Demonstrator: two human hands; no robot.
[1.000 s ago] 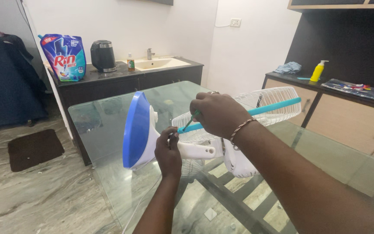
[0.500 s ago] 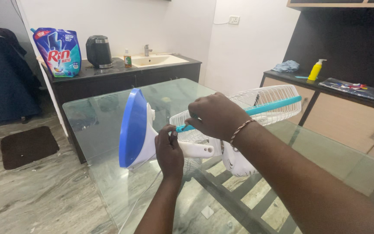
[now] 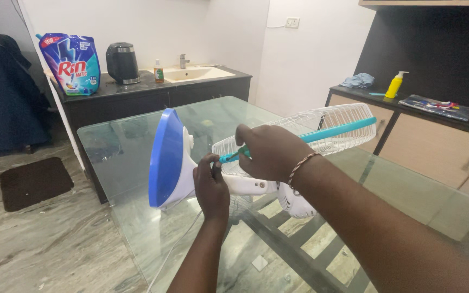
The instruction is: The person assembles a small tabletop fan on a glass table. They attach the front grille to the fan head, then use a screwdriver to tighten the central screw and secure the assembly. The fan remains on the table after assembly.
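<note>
Lying on its side on the glass counter [image 3: 120, 146] is a white table fan [image 3: 256, 187] with a blue round base [image 3: 165, 158]. Left hand [image 3: 211, 190] is wrapped shut around the fan's white neck right by the base. Right hand [image 3: 270, 152] is closed on a thin teal tool [image 3: 233, 155] just above it, in front of the wire grille [image 3: 321, 130] with its teal rim.

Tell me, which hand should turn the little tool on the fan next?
Probably the right hand: its grip is already around the green tool by the fan's teal rim. The left hand holds the fan's white neck steady.
</note>
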